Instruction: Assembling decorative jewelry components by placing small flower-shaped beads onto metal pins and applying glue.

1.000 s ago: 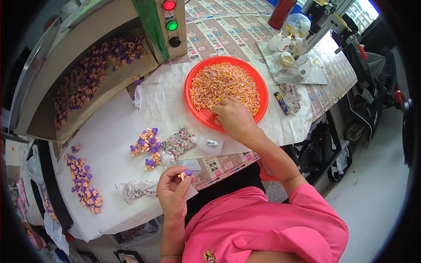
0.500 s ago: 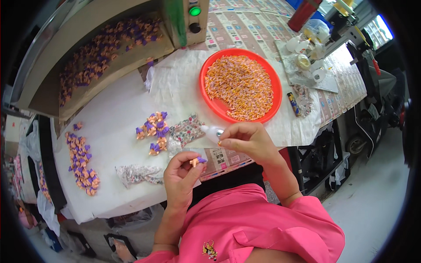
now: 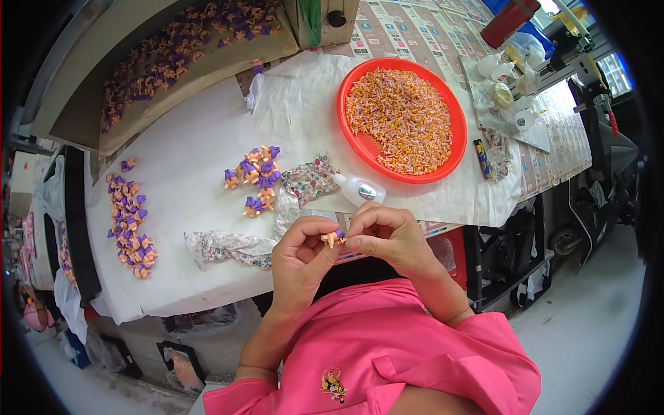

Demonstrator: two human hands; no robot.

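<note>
My left hand (image 3: 299, 261) pinches a small figurine (image 3: 331, 240), peach with a purple top, between thumb and fingers. Against its purple side, my right hand (image 3: 395, 241) presses closed fingertips; a tiny orange-yellow piece shows there, mostly hidden by the fingers. Just beyond the hands lies a white squeeze bottle (image 3: 361, 189) on its side, its nozzle toward a floral cloth (image 3: 308, 178). To the left of that cloth sits a small cluster of similar figurines (image 3: 266, 168). A red round tray (image 3: 344, 128) farther off holds a heap of tiny orange and pale pieces (image 3: 401, 117).
Another crumpled floral cloth (image 3: 228, 250) lies near the table's front edge. More figurines (image 3: 128, 225) form a row at the left. A box-like machine (image 3: 297, 28) with figurines inside stands at the back left. Glue-like bottles (image 3: 501, 69) and a marker-shaped tube (image 3: 482, 159) are at right.
My hands have come together: the right fingertips moved down and left to the figurine, and the left hand rose slightly. The whole view has also shifted a little.
</note>
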